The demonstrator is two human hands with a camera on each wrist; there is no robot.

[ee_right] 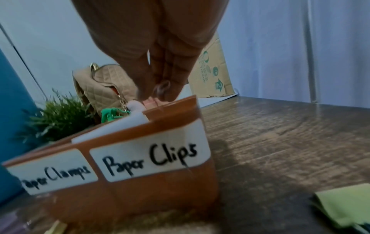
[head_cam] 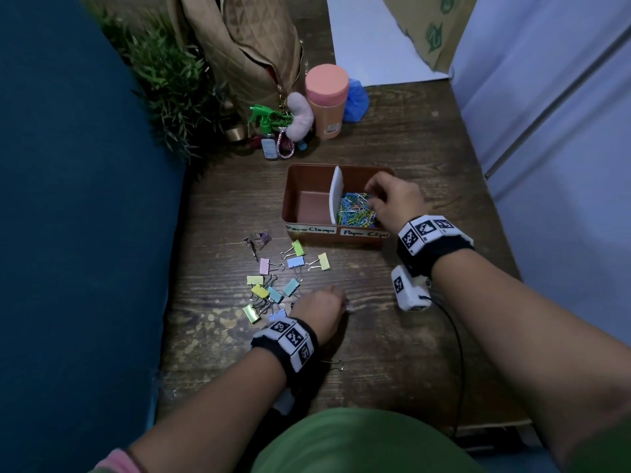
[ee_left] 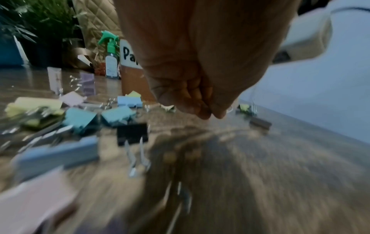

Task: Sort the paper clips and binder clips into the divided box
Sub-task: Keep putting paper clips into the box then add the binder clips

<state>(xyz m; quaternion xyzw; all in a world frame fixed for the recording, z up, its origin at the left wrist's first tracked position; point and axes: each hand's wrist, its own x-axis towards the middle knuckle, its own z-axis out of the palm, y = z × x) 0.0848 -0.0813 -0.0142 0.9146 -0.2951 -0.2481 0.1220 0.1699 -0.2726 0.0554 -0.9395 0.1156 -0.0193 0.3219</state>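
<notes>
The brown divided box [head_cam: 289,189] stands mid-table, with a white divider [head_cam: 336,192]. Its left part, labelled "Paper Clamps", is bare inside. The right part, labelled "Paper Clips" [ee_right: 152,159], holds a heap of coloured paper clips [head_cam: 355,211]. My right hand [head_cam: 372,196] hovers over that heap, fingertips [ee_right: 166,93] bunched downward and pinching a thin wire paper clip [ee_right: 161,88]. Several pastel binder clips [head_cam: 273,285] lie in front of the box. My left hand [head_cam: 341,300] is at the table just right of them, fingertips [ee_left: 206,114] pinched together on a small pale paper clip [ee_left: 230,109].
A black binder clip [ee_left: 132,133] and purple ones [head_cam: 259,238] lie among the pastel ones. Behind the box stand a peach cup [head_cam: 326,100], green spray bottle [head_cam: 264,119], quilted bag [head_cam: 239,39] and plant [head_cam: 164,73]. A blue cushion [head_cam: 68,199] borders the left.
</notes>
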